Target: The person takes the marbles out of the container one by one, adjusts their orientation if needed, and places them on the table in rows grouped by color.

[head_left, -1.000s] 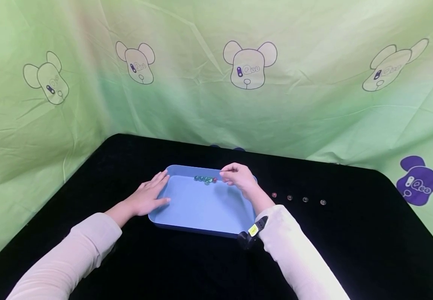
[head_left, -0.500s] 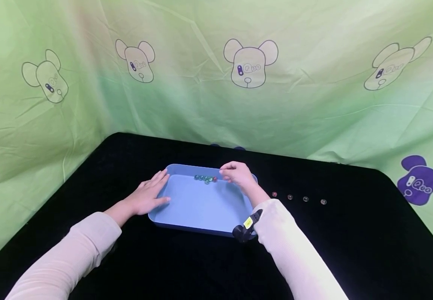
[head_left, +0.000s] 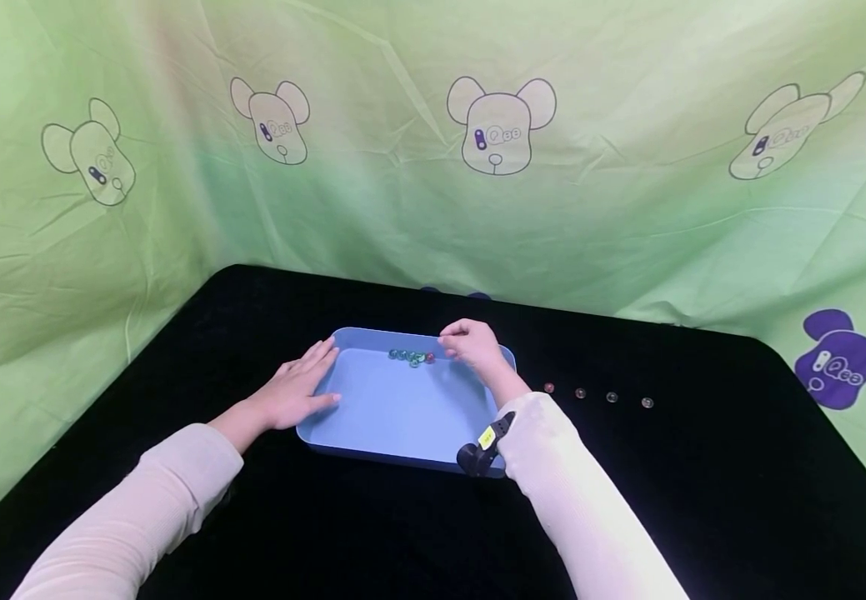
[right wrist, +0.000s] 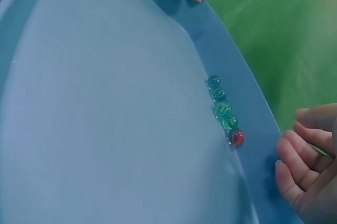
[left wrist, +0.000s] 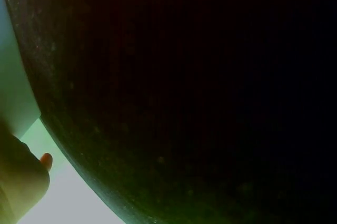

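Observation:
A shallow blue tray point(head_left: 402, 417) lies on the black table. Several green-blue glass marbles point(head_left: 402, 356) and a red marble point(right wrist: 236, 137) sit along its far wall. My left hand point(head_left: 300, 392) rests on the tray's left side, fingers spread and straight; only part of it point(left wrist: 23, 182) shows in the left wrist view. Over the far rim, near the right corner, is my right hand point(head_left: 476, 350). Its fingers are curled, with thumb and index fingertip close together, and no marble shows between them. Whether they touch the rim is not clear.
On the black table point(head_left: 703, 483), right of the tray, several more marbles point(head_left: 612, 397) stand in a loose row, one of them reddish. A green curtain point(head_left: 372, 200) with printed bear heads hangs behind and at the sides. A black wrist camera point(head_left: 478, 454) sits at my right cuff.
My right wrist and forearm have shifted slightly left, while the fingers stay near the far rim. The left hand, the tray and the marbles have not visibly moved.

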Demonstrator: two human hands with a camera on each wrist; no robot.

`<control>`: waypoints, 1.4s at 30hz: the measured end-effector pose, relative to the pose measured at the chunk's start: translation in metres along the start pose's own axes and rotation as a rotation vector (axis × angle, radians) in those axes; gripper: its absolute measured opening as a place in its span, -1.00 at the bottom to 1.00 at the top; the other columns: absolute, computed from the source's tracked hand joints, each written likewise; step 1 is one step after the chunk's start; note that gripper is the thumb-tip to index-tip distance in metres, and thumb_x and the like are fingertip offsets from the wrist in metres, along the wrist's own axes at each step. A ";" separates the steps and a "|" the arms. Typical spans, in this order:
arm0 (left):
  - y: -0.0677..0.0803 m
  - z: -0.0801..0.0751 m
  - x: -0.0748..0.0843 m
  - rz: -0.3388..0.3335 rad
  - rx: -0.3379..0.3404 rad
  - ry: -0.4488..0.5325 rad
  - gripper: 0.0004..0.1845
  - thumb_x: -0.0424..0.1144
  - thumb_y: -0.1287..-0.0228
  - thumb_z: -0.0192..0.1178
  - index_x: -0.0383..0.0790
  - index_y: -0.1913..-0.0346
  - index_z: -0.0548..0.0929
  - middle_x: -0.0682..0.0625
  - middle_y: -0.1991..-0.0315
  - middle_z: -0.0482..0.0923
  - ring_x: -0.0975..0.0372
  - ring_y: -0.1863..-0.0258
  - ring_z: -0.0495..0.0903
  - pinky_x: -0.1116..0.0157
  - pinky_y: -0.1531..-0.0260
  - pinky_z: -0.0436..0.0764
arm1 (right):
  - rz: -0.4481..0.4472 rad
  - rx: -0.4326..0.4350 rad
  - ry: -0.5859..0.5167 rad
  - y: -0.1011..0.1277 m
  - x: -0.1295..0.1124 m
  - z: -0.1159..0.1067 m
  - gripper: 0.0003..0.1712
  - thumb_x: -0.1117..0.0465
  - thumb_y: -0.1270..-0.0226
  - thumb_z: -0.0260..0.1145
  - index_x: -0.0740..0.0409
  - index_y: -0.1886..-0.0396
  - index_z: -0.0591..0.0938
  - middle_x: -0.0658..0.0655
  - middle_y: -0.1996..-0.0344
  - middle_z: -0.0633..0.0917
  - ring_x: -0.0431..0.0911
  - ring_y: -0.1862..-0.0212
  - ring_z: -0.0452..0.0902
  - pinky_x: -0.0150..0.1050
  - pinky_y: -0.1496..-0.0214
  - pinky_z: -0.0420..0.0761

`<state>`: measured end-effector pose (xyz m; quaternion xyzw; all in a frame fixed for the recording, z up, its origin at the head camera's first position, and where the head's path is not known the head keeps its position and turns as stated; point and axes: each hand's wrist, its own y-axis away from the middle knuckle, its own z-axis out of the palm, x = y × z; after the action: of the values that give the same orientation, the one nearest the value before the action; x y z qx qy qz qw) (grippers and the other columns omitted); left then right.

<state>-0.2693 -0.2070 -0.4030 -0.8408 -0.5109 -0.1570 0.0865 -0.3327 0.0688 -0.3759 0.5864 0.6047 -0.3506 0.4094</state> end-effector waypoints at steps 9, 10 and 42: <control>-0.001 0.001 -0.001 0.007 -0.001 0.003 -0.25 0.04 -0.22 -0.08 -0.33 -0.31 -0.08 -0.09 -0.34 -0.32 0.04 -0.29 -0.28 -0.01 -0.11 -0.07 | -0.042 -0.031 0.111 -0.004 0.002 0.001 -0.83 0.32 -0.06 0.21 0.33 0.34 0.58 0.16 0.42 0.60 -0.15 0.49 0.50 -0.35 0.39 0.44; -0.001 0.000 -0.001 0.005 0.000 0.002 -0.25 0.04 -0.22 -0.08 -0.32 -0.31 -0.08 -0.08 -0.34 -0.32 0.05 -0.29 -0.28 0.00 -0.11 -0.06 | -0.046 -0.039 0.126 -0.004 0.002 0.001 -0.83 0.32 -0.06 0.21 0.32 0.33 0.59 0.17 0.41 0.60 -0.15 0.48 0.50 -0.35 0.39 0.44; -0.001 -0.001 -0.001 -0.007 -0.019 0.005 -0.25 0.05 -0.23 -0.10 -0.31 -0.32 -0.10 -0.08 -0.34 -0.34 0.06 -0.29 -0.31 -0.02 -0.10 -0.08 | -0.083 -0.264 0.339 -0.006 0.008 0.005 -0.74 0.42 -0.04 0.17 0.28 0.22 0.60 0.15 0.31 0.61 -0.15 0.46 0.48 -0.37 0.44 0.42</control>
<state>-0.2705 -0.2075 -0.4018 -0.8394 -0.5119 -0.1644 0.0794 -0.3384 0.0669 -0.3855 0.5527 0.7292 -0.1813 0.3604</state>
